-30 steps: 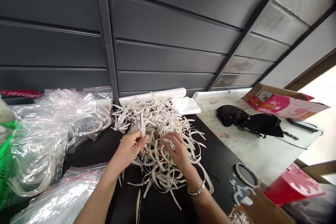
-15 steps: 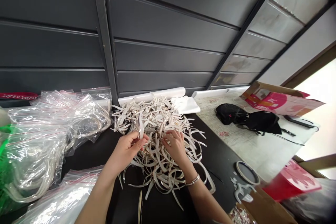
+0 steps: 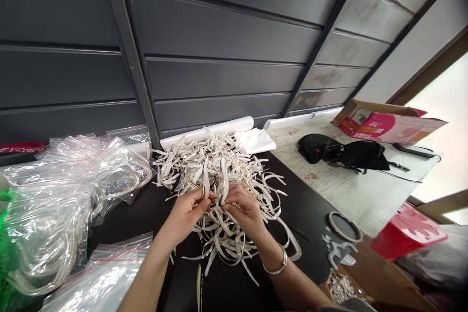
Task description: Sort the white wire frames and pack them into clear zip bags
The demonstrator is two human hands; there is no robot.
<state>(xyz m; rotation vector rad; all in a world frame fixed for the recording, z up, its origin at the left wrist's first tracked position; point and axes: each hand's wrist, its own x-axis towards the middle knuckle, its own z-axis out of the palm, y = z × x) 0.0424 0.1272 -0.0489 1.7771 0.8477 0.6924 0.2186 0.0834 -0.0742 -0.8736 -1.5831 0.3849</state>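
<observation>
My left hand (image 3: 190, 209) is closed on a curved white strip (image 3: 205, 178) with a shiny metallic edge, pinched near its lower end and standing upright. A similar curved strip (image 3: 224, 178) stands upright in my right hand (image 3: 244, 207), pinched between thumb and fingers. Side by side, the two strips are a small gap apart. Both hands are over a large tangled pile of such strips (image 3: 215, 151) on the black table (image 3: 175, 287). A metal bangle (image 3: 282, 263) circles my right wrist.
Clear plastic bags (image 3: 47, 214) holding curved pieces lie at left, with flat bags (image 3: 106, 273) nearer. White rolls (image 3: 219, 131) line the grey wall. On the right are a black bag (image 3: 365, 156), a pink box (image 3: 395, 126), a ring (image 3: 345, 226) and an open carton (image 3: 383, 273).
My right hand has come up from the pile with a curved strip and now holds it beside the left one. The left hand still holds its strip, slightly further right.
</observation>
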